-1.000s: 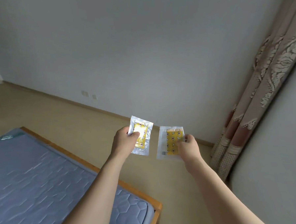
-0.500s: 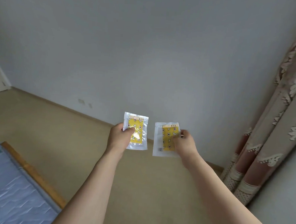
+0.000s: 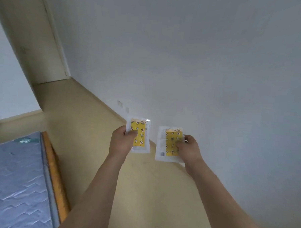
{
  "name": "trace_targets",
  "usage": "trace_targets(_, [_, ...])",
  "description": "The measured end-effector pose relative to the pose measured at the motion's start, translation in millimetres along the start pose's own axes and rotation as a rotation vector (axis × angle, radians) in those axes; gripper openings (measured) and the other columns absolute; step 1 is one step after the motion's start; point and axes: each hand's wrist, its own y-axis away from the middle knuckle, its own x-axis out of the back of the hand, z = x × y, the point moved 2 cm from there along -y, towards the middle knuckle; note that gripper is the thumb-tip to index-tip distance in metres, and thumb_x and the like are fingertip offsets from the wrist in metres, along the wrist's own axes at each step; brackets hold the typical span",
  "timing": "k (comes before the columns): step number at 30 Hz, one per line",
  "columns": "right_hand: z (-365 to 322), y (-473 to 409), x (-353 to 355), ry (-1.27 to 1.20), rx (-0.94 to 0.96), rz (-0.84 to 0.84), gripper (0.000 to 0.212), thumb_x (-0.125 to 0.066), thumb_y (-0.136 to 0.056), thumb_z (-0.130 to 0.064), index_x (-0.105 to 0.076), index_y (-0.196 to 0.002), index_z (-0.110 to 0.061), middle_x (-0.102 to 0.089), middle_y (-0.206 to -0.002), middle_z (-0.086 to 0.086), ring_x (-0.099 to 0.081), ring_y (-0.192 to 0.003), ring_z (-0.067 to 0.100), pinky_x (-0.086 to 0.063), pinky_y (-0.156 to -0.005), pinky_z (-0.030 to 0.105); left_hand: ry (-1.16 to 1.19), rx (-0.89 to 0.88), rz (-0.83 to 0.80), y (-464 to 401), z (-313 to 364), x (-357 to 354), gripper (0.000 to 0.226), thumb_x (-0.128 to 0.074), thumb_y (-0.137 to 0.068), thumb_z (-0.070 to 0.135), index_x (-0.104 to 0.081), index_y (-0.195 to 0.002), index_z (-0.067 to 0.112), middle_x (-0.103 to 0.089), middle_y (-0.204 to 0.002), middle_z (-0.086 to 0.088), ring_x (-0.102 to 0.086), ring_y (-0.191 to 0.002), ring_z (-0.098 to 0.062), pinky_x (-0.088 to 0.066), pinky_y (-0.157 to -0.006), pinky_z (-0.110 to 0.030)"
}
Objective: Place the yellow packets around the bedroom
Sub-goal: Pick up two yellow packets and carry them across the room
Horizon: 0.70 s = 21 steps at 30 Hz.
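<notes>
1 view only, so no overlap between views applied. The head-worn camera looked forward and down from standing height, wide-angle, with straight edges bowed toward the frame borders. It faced a plain wall (image 3: 201, 64) and the floor (image 3: 86, 121) along it. Both forearms ran up from the bottom edge, placing the left hand (image 3: 123, 141) and right hand (image 3: 189, 149) near centre, close to the lens. A mattress (image 3: 13, 180) cut the lower left corner; a door (image 3: 36, 43) stood upper left, farther off.

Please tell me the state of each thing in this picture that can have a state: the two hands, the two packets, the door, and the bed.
left hand: shut on left packet
right hand: shut on right packet
left packet: held upright, sealed in clear wrap
right packet: held upright, sealed in clear wrap
door: closed
mattress: bare, on bed frame
</notes>
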Motion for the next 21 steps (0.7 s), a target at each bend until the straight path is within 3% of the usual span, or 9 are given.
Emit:
trace_targets(7, [-63.3, -131.8, -111.0, -0.005, 0.067, -0.156, 0.028, -0.043, -0.091, -0.003, -0.053, -0.111, -0.020, -0.062, -0.109, 0.002, -0.064, -0.098, 0.022, -0.052, -0.072, 0.030, 0.057, -0.031, 0.154, -149.5, 32.0, 32.9, 0.012, -0.059, -0.087, 0.009, -0.070, -0.086, 0.014, -0.067, -0.071, 0.007, -0.063, -0.063, -0.012, -0.046, -0.058, -0.024])
trace_targets(11, [-76.9, -191.3, -183.9, -0.040, 0.064, -0.227, 0.031, -0.042, -0.091, 0.000, -0.049, -0.114, -0.020, -0.063, -0.108, 0.003, -0.066, -0.095, 0.023, -0.057, -0.080, 0.040, 0.051, -0.008, 0.242, -217.3, 21.8, 62.0, 0.012, -0.060, -0.087, 0.009, -0.070, -0.083, 0.015, -0.070, -0.071, 0.006, -0.066, -0.066, -0.014, -0.050, -0.060, -0.027])
trace_targets(16, [-82.7, -268.4, -294.9, -0.026, 0.059, -0.360, 0.030, -0.045, -0.090, -0.001, -0.049, -0.113, -0.020, -0.064, -0.106, 0.003, -0.067, -0.095, 0.024, -0.056, -0.083, 0.040, 0.002, 0.053, 0.375, -317.6, -7.0, 103.4, 0.007, -0.064, -0.086, 0.013, -0.070, -0.084, 0.016, -0.074, -0.085, -0.005, -0.070, -0.082, -0.027, -0.057, -0.079, -0.044])
trace_targets(21, [-97.5, -363.0, -408.3, -0.013, 0.059, -0.481, 0.028, -0.045, -0.092, -0.002, -0.050, -0.113, -0.020, -0.064, -0.109, 0.002, -0.066, -0.096, 0.022, -0.056, -0.079, 0.037, -0.045, 0.044, 0.463, -448.2, -12.9, 145.4, 0.008, -0.065, -0.085, 0.015, -0.072, -0.086, 0.019, -0.075, -0.084, -0.002, -0.072, -0.084, -0.027, -0.059, -0.081, -0.049])
